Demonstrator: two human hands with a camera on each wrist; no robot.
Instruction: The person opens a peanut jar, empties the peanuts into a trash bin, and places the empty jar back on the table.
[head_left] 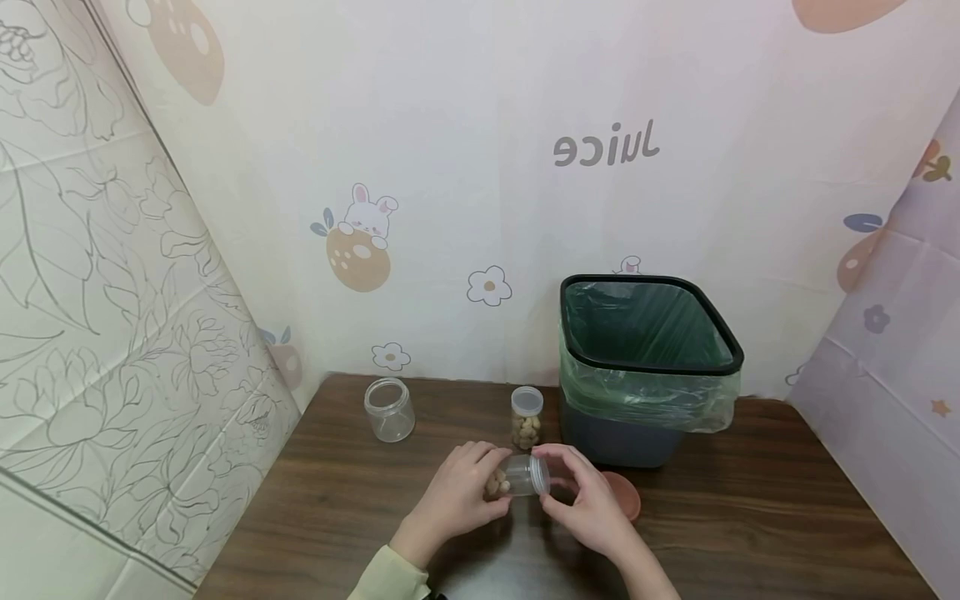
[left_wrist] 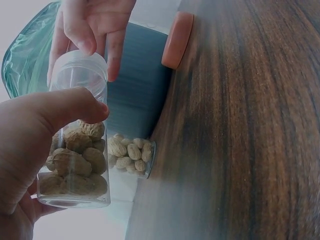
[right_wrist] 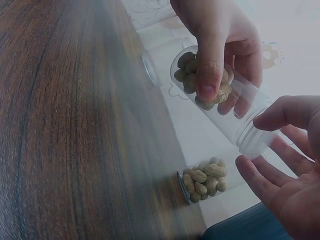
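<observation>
A clear jar (head_left: pixel 520 477) lies tipped sideways between both hands above the table, its base end part-filled with unshelled peanuts (left_wrist: pixel 75 162). Around its body curl the fingers and thumb of my left hand (head_left: pixel 467 492), covering part of the peanuts in the head view. My right hand (head_left: pixel 588 504) pinches the clear lid (head_left: pixel 540 475) at the other end between thumb and fingers. The lid sits on the jar's mouth. Just behind the hands, a second lidded jar of peanuts (head_left: pixel 527 427) stands upright on the table.
An open clear jar (head_left: pixel 391 417) stands at the back left. A dark bin (head_left: pixel 633 437) with a green liner is at the back right. A round orange-red object (head_left: pixel 624 497) lies beside my right hand on the wooden table (head_left: pixel 750 517). Patterned cloth walls enclose the table.
</observation>
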